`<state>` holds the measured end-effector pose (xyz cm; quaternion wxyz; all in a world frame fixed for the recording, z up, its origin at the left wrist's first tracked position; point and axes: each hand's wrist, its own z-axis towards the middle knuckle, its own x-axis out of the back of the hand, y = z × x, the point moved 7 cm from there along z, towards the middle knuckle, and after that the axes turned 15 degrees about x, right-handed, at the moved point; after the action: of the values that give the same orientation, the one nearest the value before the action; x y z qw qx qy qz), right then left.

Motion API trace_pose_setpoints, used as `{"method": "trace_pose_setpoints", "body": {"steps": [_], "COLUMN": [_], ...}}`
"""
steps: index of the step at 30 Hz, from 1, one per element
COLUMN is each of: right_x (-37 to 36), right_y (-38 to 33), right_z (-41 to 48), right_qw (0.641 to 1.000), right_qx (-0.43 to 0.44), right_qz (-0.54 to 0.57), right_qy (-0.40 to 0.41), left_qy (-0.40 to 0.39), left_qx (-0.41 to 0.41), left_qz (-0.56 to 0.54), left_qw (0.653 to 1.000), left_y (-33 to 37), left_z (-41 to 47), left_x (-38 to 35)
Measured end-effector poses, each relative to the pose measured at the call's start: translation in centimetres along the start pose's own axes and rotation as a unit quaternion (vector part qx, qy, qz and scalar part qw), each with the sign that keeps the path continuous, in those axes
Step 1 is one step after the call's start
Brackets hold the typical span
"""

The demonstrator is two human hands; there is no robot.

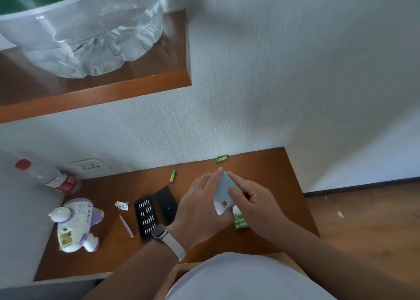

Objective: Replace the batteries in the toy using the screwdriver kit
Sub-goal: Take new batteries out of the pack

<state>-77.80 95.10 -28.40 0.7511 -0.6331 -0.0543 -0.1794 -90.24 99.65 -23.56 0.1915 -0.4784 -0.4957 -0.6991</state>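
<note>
- While its open battery bay faces upward, the white-and-purple plastic aeroplane toy lies on the brown wooden desk at the lower left of the frame. Its long axis runs roughly top to bottom, with the bay at the lower end.
- Just right of it lie a small white hatch cover, a slim silver screwdriver and the open black screwdriver kit case.
- At centre, well right of the toy, the watch-wearing left hand grips a pale-blue carded battery pack. The right hand lays its index finger straight across the card, its other fingers curled at the edge, apparently pinching it.
- The left hand is nearer the toy; fresh cells would likely travel leftward to the bay.
- One loose green-and-yellow battery lies above the kit, and a second loose battery lies against the wall.
</note>
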Motion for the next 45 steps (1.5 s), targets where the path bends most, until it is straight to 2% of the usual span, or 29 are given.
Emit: {"method": "trace_pose_setpoints", "body": {"steps": [4, 7, 11, 14, 18, 21, 25, 29, 35, 38, 41, 45], "right_x": [-0.6, -0.9, 0.1, 0.8, 0.6, -0.5, -3.8, -7.0, -10.1, -11.6, -12.7, -13.6], "right_y": [0.4, 0.8, 1.0, 1.1, 2.2, 3.3, 5.4, 7.0, 9.5, 10.9, 12.5, 13.7], "right_z": [0.0, 0.2, 0.9, 1.5, 2.5, 3.0, 2.2, 0.5, 0.5, 1.1, 0.9, 0.5], "right_qw": [0.996, 0.995, 0.998, 0.995, 0.992, 0.987, 0.971, 0.977, 0.981, 0.974, 0.961, 0.948], "right_qx": [0.016, 0.004, -0.024, -0.039, -0.077, -0.106, -0.187, -0.195, -0.162, -0.153, -0.179, -0.183], "right_qz": [-0.064, -0.054, 0.057, 0.089, 0.095, 0.115, 0.145, 0.077, -0.023, -0.084, -0.116, -0.188], "right_qy": [-0.063, -0.085, -0.017, 0.024, 0.041, 0.045, 0.018, -0.04, -0.102, -0.146, -0.175, -0.179], "left_qy": [0.01, 0.014, -0.02, -0.09, -0.209, -0.204, -0.177, -0.134, -0.121, -0.103, -0.095, -0.095], "left_qx": [0.023, 0.036, 0.077, 0.166, 0.285, 0.317, 0.362, 0.425, 0.47, 0.492, 0.508, 0.502], "left_qz": [-0.003, -0.014, -0.11, -0.218, -0.333, -0.349, -0.368, -0.404, -0.393, -0.368, -0.345, -0.296], "left_qw": [1.0, 0.999, 0.991, 0.958, 0.874, 0.858, 0.838, 0.799, 0.781, 0.782, 0.784, 0.807], "left_y": [-0.5, -0.9, -1.8, -3.5, -6.4, -8.2, -11.0, -14.3, -18.2, -20.0, -21.1, -21.1], "left_z": [0.4, 0.5, 0.9, 1.0, -0.6, -1.7, -2.5, -2.7, -2.6, -2.8, -3.2, -3.0], "left_x": [-0.6, -1.1, -1.5, -2.4, -4.5, -4.9, -5.8, -7.3, -10.3, -11.5, -12.8, -13.8]}}
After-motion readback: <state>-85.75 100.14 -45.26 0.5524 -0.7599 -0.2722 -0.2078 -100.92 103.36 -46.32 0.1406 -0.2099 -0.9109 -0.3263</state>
